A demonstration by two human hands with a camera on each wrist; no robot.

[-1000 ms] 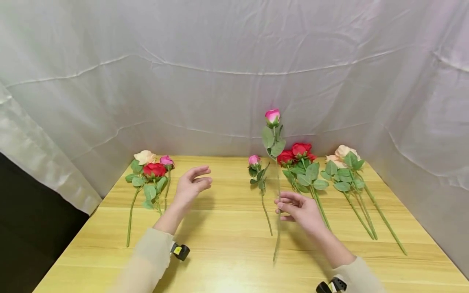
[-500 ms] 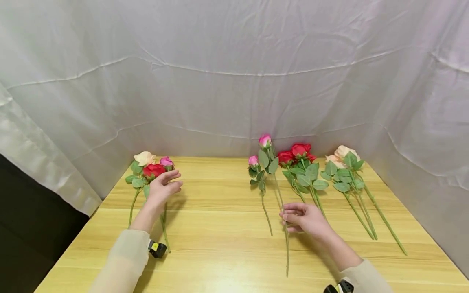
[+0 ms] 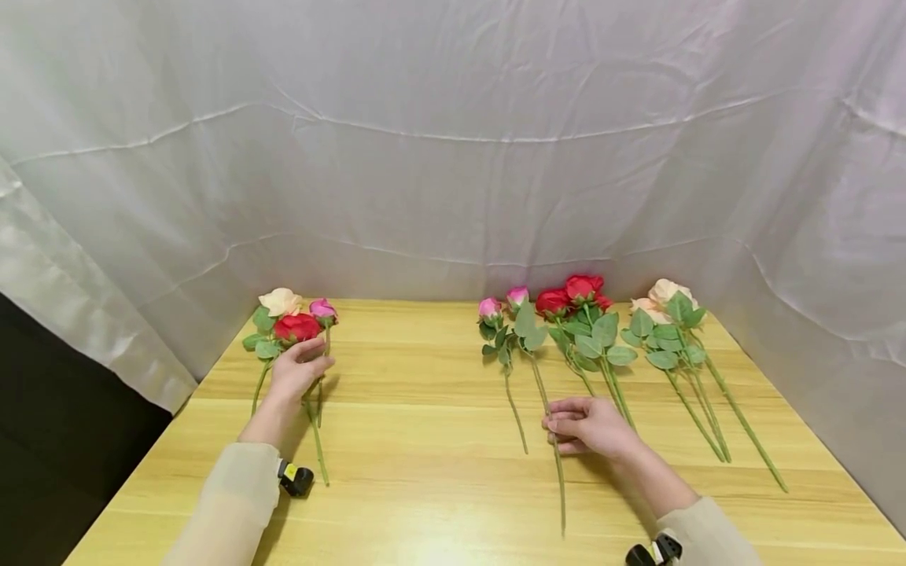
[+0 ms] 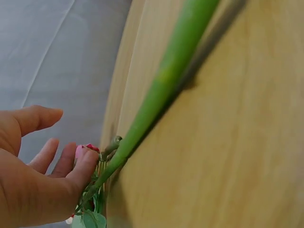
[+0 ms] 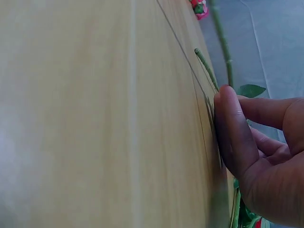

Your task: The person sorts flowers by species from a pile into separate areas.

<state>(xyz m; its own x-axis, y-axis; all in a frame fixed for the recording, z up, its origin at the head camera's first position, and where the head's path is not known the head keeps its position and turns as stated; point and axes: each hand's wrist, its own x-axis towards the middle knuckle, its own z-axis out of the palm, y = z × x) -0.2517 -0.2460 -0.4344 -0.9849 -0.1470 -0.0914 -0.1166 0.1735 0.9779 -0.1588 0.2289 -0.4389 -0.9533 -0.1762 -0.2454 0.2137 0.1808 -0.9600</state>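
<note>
My right hand point(image 3: 591, 427) pinches the stem of a pink rose point(image 3: 517, 295) between thumb and fingers; the right wrist view shows the stem point(image 5: 223, 45) rising from the fingertips. The rose lies low over the table, bloom toward the back. Just left of it lies a second pink rose point(image 3: 490, 309). At the left group, my left hand point(image 3: 293, 377) is over the stems with thumb and fingers apart, fingertips right below a red rose point(image 3: 296, 326). Beside that are another pink rose point(image 3: 322, 309) and a cream rose point(image 3: 281, 301). A thick green stem point(image 4: 159, 90) crosses the left wrist view.
Several red roses point(image 3: 583, 288) lie right of the held one, leaves and stems toward me. Farther right lie several cream roses point(image 3: 668, 292). A grey curtain point(image 3: 425, 196) hangs behind the wooden table point(image 3: 425, 472).
My right hand has lowered the pink rose from upright to nearly flat, beside the other pink one. My left hand has moved left from mid-table to the left group of roses.
</note>
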